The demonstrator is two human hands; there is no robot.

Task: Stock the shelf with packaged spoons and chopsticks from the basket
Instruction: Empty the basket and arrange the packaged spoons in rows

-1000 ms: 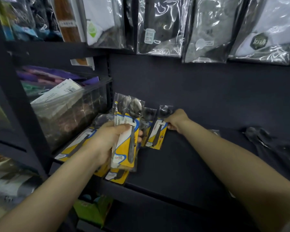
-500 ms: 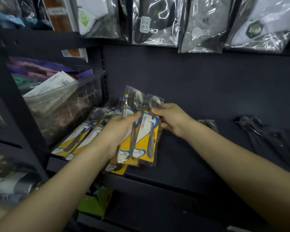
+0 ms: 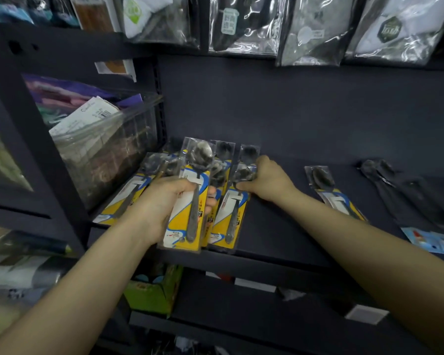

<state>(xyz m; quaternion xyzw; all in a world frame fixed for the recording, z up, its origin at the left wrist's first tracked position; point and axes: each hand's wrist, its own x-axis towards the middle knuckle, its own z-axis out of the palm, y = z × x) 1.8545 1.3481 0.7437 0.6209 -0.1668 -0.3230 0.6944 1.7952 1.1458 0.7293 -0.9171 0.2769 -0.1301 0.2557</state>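
Note:
My left hand (image 3: 164, 203) grips a spoon pack (image 3: 190, 201) with a yellow and white card, held upright just above the dark shelf (image 3: 280, 226). My right hand (image 3: 264, 180) presses its fingers on another yellow spoon pack (image 3: 231, 216) lying flat on the shelf. Several more spoon packs (image 3: 136, 190) lie in a row at the shelf's left end. One single spoon pack (image 3: 331, 193) lies apart to the right. The basket is not in view.
Dark packaged utensils (image 3: 415, 198) lie at the shelf's right end. A clear bin (image 3: 108, 155) of packaged goods stands on the left. Bagged socks (image 3: 310, 29) hang above. A green box (image 3: 154, 290) sits on the lower shelf, under the front lip.
My right hand took a spoon pack from the stack in my left hand and laid it flat on the shelf. My left hand now holds fewer packs.

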